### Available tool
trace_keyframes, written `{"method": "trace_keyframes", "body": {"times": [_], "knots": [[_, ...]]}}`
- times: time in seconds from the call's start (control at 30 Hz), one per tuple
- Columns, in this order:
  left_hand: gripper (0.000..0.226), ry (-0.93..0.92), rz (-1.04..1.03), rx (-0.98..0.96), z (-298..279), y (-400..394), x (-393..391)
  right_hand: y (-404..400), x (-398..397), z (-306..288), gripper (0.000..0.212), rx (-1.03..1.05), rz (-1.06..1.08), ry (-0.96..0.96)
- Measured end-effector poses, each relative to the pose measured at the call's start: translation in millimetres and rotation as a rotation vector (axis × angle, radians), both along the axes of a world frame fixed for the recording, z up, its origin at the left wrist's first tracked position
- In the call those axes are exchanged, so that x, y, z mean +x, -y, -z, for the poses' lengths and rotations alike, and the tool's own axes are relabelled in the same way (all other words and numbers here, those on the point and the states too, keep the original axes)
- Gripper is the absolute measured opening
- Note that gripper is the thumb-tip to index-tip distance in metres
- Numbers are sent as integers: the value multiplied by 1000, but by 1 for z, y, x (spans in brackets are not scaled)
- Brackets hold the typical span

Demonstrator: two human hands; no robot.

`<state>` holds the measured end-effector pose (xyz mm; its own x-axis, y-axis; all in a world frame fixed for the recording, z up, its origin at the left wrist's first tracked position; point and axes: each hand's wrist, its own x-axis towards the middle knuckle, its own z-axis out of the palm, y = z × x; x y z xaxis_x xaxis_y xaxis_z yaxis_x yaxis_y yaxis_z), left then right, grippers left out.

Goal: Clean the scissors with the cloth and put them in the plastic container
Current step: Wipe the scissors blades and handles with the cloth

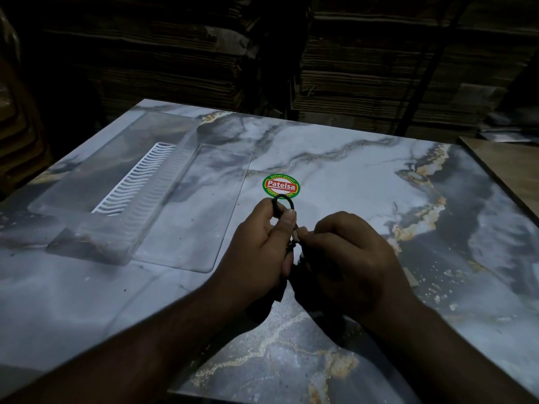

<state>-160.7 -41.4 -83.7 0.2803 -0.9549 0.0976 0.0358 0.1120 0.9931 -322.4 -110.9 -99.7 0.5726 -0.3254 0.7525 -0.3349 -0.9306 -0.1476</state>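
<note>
Both hands (262,246) hide the scissors (282,203) except one black loop

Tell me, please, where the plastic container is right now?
In the head view, the plastic container sits on the table's left side, left of both hands.

Marbled grey-and-gold table top (335,147), with a round green, red and yellow "Patelsa" sticker (281,185) near its middle. Beyond the far edge, stacks of flattened cardboard (379,68) in deep shadow. Past the right edge, a tan wooden board (507,167).
</note>
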Motion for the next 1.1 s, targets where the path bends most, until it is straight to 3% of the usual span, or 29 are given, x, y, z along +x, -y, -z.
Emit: {"method": "trace_keyframes", "body": {"times": [0.13,0.33,0.47,0.63,0.83,1.03,1.1], "knots": [[23,8,-10,30,0,0,2,-1,1,3,9,-42,-65,-53],[24,14,-6,56,-3,-1,-1,-5,4,2,7,-13,19,-102],[25,-148,-45,90,-4,-3,0,1,-10,-2,14,22,65,-96],[23,69,-42,74,-6,-2,-2,0,-8,-3,10,41,61,-11],[19,139,-2,35,1,0,2,-3,0,0,20,174,53,18],[18,-45,-26,40,2,-1,-2,2,-10,-4,11,231,163,62],[17,-24,-22,31,0,1,-1,0,-11,-6,11,202,144,85]]}}
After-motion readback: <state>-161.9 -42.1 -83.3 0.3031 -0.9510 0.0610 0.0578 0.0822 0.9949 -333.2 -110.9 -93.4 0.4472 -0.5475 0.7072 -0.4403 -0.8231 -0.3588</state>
